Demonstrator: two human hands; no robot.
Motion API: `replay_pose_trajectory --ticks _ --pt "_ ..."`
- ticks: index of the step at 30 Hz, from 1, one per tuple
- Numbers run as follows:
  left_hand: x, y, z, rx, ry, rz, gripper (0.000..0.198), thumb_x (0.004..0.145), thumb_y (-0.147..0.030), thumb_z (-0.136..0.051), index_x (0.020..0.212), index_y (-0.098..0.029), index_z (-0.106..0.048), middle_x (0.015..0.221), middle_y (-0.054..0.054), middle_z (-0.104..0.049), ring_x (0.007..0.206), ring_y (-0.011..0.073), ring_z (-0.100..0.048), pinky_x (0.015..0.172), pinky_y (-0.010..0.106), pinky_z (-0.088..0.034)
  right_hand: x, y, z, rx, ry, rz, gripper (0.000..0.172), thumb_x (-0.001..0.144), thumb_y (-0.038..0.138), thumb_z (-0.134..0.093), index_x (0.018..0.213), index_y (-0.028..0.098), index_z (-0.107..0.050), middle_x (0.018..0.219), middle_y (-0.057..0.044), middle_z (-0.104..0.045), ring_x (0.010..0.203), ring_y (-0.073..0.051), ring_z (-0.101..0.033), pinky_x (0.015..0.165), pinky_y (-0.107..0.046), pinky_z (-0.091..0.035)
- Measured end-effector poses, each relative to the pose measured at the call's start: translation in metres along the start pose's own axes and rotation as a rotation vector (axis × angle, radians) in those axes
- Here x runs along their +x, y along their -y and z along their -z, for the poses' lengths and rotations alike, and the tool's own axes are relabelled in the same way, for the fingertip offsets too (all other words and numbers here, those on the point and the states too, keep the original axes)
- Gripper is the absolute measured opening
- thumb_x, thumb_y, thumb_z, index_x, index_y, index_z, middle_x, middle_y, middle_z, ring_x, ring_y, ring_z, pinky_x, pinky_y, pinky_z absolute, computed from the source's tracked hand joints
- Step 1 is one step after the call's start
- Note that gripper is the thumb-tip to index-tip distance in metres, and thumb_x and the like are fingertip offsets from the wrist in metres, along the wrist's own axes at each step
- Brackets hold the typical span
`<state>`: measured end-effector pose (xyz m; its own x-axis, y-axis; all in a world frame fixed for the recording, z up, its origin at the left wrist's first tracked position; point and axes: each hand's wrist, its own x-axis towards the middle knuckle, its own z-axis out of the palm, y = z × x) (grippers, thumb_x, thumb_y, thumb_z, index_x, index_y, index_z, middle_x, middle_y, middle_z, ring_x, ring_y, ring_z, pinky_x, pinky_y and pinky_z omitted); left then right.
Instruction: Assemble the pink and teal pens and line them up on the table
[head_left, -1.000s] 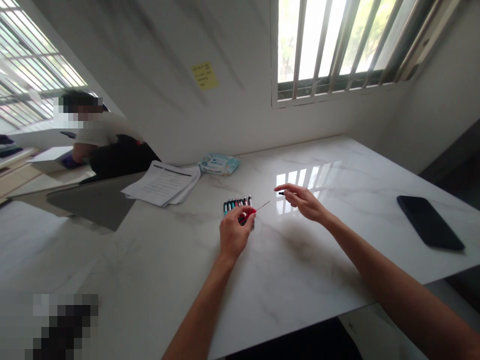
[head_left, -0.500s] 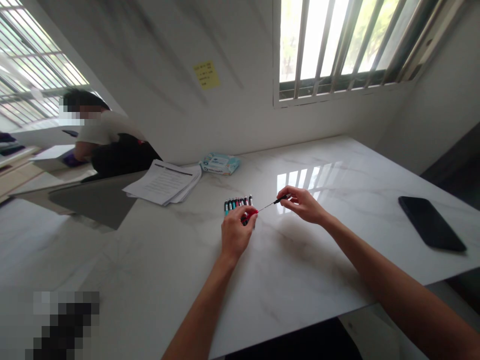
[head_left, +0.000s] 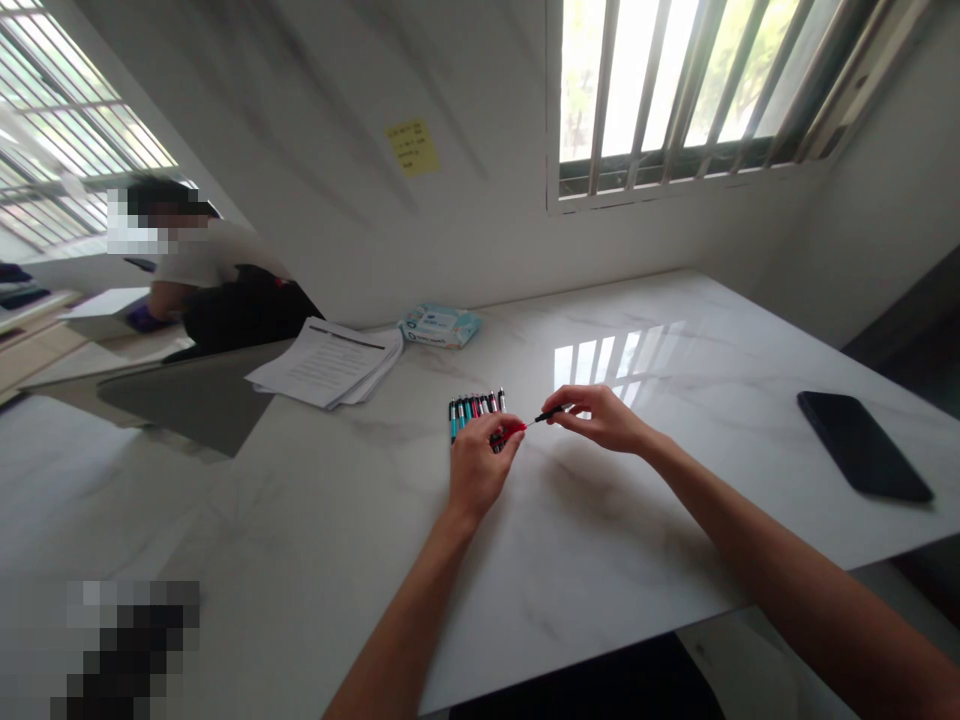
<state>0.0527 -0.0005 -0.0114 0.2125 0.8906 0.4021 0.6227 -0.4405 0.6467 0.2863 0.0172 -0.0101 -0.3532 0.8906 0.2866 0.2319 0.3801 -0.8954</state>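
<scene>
My left hand is closed around a red pen barrel, whose end sticks out past the thumb and forefinger. My right hand pinches a black pen part. A short stretch of thin, pale rod, which looks like a refill, runs between the black part and the mouth of the red barrel. Just beyond my left hand lies a row of several pens in teal, red, white and black, side by side on the table. Their lower ends are hidden behind that hand.
The white marbled table meets a wall bearing a yellow sticky note. Stacked papers and a pack of wipes lie at the back; a black phone lies right. Past a grey divider sits another person.
My right hand has moved left and slightly down with the black part, so less of the thin rod shows outside the red barrel. My left hand has shifted slightly right.
</scene>
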Motion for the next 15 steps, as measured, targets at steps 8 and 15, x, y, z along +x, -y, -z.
replay_pose_trajectory --ticks 8,15 --pt "-0.0018 0.001 -0.0032 0.004 0.014 -0.029 0.008 0.088 -0.025 -0.074 0.095 -0.025 -0.078 0.097 0.003 -0.079 0.092 0.0222 -0.071 0.09 0.036 -0.051 -0.0004 -0.0066 -0.0071 -0.005 0.057 0.027 0.017 0.091 0.035 -0.069 0.102 0.021 -0.072 0.098 -0.005 -0.076 0.091 -0.02 -0.072 0.085 -0.037 -0.059" --pt "-0.002 0.0008 -0.0029 0.033 0.029 -0.077 0.007 0.088 -0.023 -0.075 0.094 -0.026 -0.078 0.097 0.001 -0.08 0.098 0.0223 -0.071 0.091 0.036 -0.05 0.0003 -0.0042 -0.0055 -0.18 0.076 -0.084 0.028 0.096 0.043 -0.064 0.086 0.019 -0.076 0.081 -0.003 -0.077 0.075 -0.017 -0.069 0.07 -0.028 -0.052"
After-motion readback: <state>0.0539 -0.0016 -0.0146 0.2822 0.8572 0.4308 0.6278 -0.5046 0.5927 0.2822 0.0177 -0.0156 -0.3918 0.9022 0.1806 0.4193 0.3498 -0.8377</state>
